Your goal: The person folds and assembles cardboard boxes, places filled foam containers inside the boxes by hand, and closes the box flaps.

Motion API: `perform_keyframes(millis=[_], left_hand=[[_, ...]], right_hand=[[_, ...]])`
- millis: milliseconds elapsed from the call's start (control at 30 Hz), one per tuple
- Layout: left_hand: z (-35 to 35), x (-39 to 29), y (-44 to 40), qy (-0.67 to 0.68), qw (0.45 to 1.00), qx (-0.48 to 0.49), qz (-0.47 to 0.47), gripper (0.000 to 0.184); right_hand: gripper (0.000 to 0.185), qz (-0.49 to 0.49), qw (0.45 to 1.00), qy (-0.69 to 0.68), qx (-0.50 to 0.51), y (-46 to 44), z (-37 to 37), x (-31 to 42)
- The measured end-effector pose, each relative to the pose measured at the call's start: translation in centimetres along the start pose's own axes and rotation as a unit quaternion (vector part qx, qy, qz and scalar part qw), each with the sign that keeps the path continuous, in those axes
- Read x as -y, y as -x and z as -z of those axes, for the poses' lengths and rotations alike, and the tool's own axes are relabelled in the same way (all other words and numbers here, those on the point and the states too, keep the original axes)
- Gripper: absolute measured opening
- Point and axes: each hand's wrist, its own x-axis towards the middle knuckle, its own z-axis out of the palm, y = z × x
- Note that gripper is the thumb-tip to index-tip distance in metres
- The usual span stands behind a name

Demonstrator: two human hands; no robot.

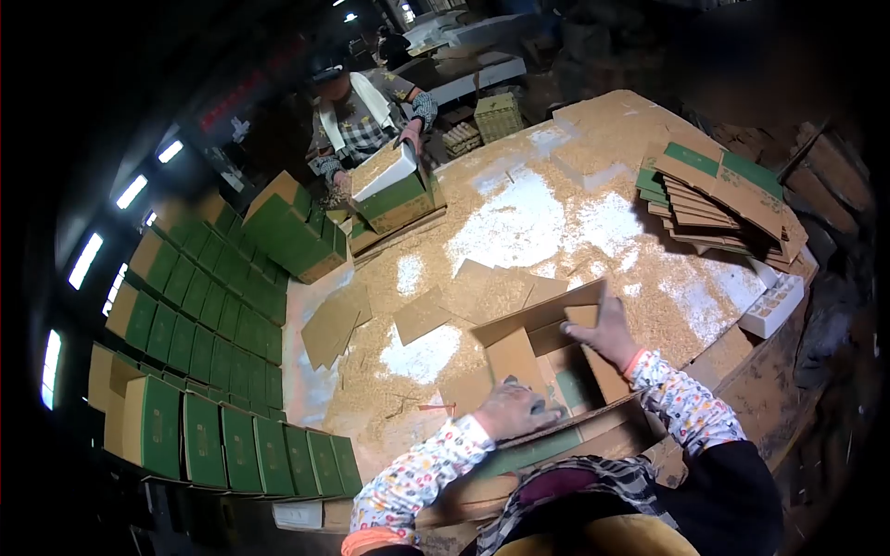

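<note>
A: How far has the work been taken?

B: Partway, it seems: the walls of the open brown cardboard box with green panels are raised – its top is not yet closed. Left of it, green cardboard cartons are lined up; beyond and right, a stack of flat green-and-brown cardboard is left unfolded.

A: And the hands?

B: The left hand is laid over the box's near side, fingers slightly bent; the right hand is set at its right side, thumb spread from fingers. Whether cardboard is pinched by either cannot be told.

A: Room?

B: Beyond the box, the sawdust-strewn surface is mostly low – only thin brown cardboard sheets are scattered there. On the box's near side, the surface's edge is close.
</note>
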Motion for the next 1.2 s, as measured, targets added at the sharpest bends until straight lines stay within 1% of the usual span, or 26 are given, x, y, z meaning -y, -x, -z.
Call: perform_keyframes(millis=[33, 100, 167, 200, 267, 333, 367, 433, 467, 533, 567, 633, 667, 700, 733, 800, 833, 867, 900, 933, 967, 1000, 1067, 1100, 1133, 1200], left_hand=[[-1.1, -0.5, -0.4, 0.024, 0.990, 0.136, 0.022, 0.053], [-5.5, 1.2, 1.3, -0.197, 0.943, -0.035, -0.267, 0.057], [-5.0, -1.0, 3.3, 0.035, 0.996, -0.008, -0.087, 0.083], [-4.6, -0.5, 2.8, 0.011, 0.991, -0.111, 0.069, 0.090], [-4.8, 1.0, 1.8, -0.040, 0.887, -0.285, 0.361, 0.104], [-7.5, 2.3, 0.8, 0.260, 0.848, -0.350, 0.302, 0.109], [-8.7, 2.9, 0.2, 0.403, 0.799, -0.364, 0.257, 0.111], [-11.6, 2.9, -0.2, 0.225, 0.804, -0.466, 0.293, 0.109], [-12.2, 3.1, -0.2, 0.130, 0.794, -0.514, 0.296, 0.108], [-12.4, 3.2, -0.3, 0.227, 0.803, -0.478, 0.274, 0.095], [-14.9, 5.7, -0.1, 0.273, 0.820, -0.418, 0.279, 0.089], [-15.3, 9.4, -0.8, 0.331, 0.867, -0.309, 0.207, 0.072], [-14.6, 10.9, -0.5, 0.346, 0.895, -0.252, 0.128, 0.060], [-13.4, 11.9, 0.1, 0.267, 0.935, -0.230, 0.025, 0.057], [-11.6, 9.2, 0.1, 0.415, 0.880, -0.222, 0.068, 0.063], [-7.7, 3.8, 0.1, 0.689, 0.661, -0.259, 0.148, 0.076], [-9.0, 2.9, 0.3, 0.519, 0.772, -0.364, 0.043, 0.078], [-10.9, 4.1, 1.7, 0.354, 0.880, -0.315, 0.028, 0.076], [-12.8, 5.2, 3.1, 0.134, 0.950, -0.280, 0.004, 0.074], [-14.6, 6.4, 4.6, -0.049, 0.961, -0.268, -0.039, 0.073], [-16.4, 8.2, 5.2, 0.089, 0.958, -0.268, 0.043, 0.068], [-17.0, 9.6, 5.1, 0.224, 0.931, -0.263, 0.122, 0.064], [-9.6, 7.5, 2.1, 0.455, 0.726, -0.465, 0.222, 0.055], [-7.7, 8.2, 0.5, 0.492, 0.688, -0.489, 0.215, 0.057], [-6.4, 8.1, -2.1, 0.509, 0.692, -0.491, 0.148, 0.065], [-6.4, 8.8, -5.9, 0.288, 0.804, -0.425, 0.299, 0.072]], right_hand=[[0.096, 0.015, 0.999, -0.004, 0.031, 0.6, -0.6, 1.0], [0.095, 0.018, 0.994, 0.053, 0.091, -0.3, 0.0, 0.8], [0.091, -0.015, 0.974, 0.158, 0.159, -1.3, 0.3, -1.3], [0.088, -0.004, 0.943, 0.151, 0.296, -3.3, 0.9, -1.8], [0.083, 0.000, 0.824, 0.120, 0.554, -8.9, 3.3, -2.0], [0.072, -0.027, 0.798, 0.081, 0.597, -12.5, 6.3, 1.6], [0.070, 0.098, 0.862, 0.023, 0.496, -11.0, 7.6, 4.6], [0.073, 0.296, 0.884, 0.147, 0.330, -5.9, 7.2, 5.5], [0.076, 0.365, 0.829, 0.324, 0.272, -1.7, 5.2, 4.4], [0.079, 0.415, 0.866, 0.179, 0.214, 6.2, 3.3, -1.4], [0.075, 0.401, 0.875, 0.173, 0.211, 6.8, 4.5, -1.0], [0.073, 0.090, 0.992, 0.069, 0.059, 5.4, 2.6, -3.0], [0.072, -0.078, 0.997, 0.005, -0.019, 6.3, 0.6, -4.6], [0.070, -0.001, 0.993, -0.107, 0.047, 6.4, -0.2, -7.4], [0.067, 0.076, 0.967, -0.220, 0.108, 6.2, 0.1, -9.6], [0.069, -0.018, 0.924, -0.330, 0.193, 3.8, 2.6, -9.1], [0.070, -0.058, 0.895, -0.374, 0.237, 1.6, 5.2, -8.4], [0.070, -0.104, 0.855, -0.420, 0.286, 0.5, 7.0, -7.5], [0.071, -0.152, 0.803, -0.468, 0.336, 0.1, 7.6, -6.7], [0.072, -0.193, 0.743, -0.517, 0.378, -0.2, 7.0, -6.1], [0.077, -0.085, 0.953, -0.096, 0.273, -0.3, 3.7, -6.5], [0.084, -0.135, 0.920, -0.064, 0.363, -0.5, 0.4, -8.2], [0.085, -0.117, 0.940, -0.039, 0.319, -0.9, -0.1, -6.7], [0.079, -0.115, 0.944, -0.114, 0.288, -0.2, 0.8, -5.1], [0.074, -0.113, 0.941, -0.187, 0.258, 0.7, 1.3, -4.0], [0.047, 0.042, 0.965, -0.250, 0.063, 1.8, -1.4, -7.0]])
